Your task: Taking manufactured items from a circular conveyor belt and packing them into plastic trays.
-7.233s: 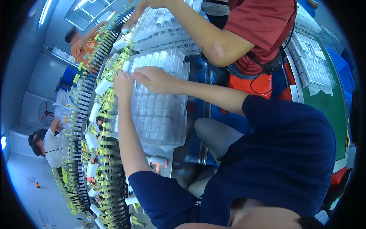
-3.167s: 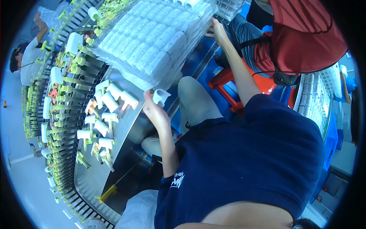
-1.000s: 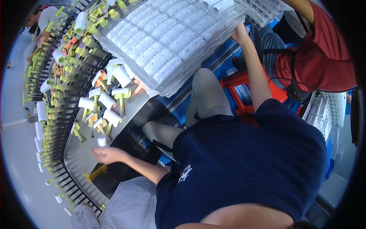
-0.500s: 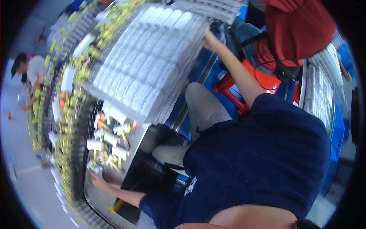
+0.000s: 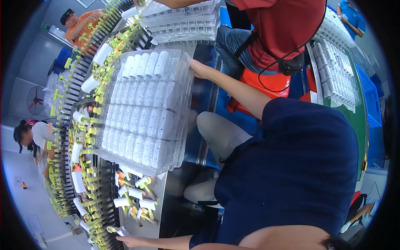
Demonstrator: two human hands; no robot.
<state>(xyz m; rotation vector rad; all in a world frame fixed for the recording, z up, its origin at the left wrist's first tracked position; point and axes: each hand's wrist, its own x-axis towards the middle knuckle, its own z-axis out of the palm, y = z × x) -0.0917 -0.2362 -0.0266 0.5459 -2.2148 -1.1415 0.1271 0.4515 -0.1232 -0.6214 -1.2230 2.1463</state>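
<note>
My right hand (image 5: pixel 201 69) is closed on the upper right corner of a stack of clear plastic trays (image 5: pixel 179 112). Rows of long white plastic casings (image 5: pixel 143 98) fill the top tray. At the lower left, my left hand (image 5: pixel 131 241) pinches a white plastic piece (image 5: pixel 122 231) with a yellow-green end, beside the conveyor (image 5: pixel 109 196); its fingertips are partly hidden. Between the hands, several white pieces on yellow-green holders (image 5: pixel 136 193) lie loose on a metal table (image 5: pixel 155 229). More such holders stand along the conveyor, some carrying white pieces.
A person in red (image 5: pixel 277 33) sits close by at the top, beside another tray stack (image 5: pixel 179 23). Below that person is a red stool (image 5: pixel 262 89). Two people work across the conveyor. Behind me, trays of white parts (image 5: pixel 335 71) rest on a green surface (image 5: pixel 356 121) near a blue crate (image 5: pixel 368 96).
The view has shifted and sharpened. My left hand and the white piece appear lower; my right hand stays on the tray corner, now farther left. Another person in orange has come into view.
</note>
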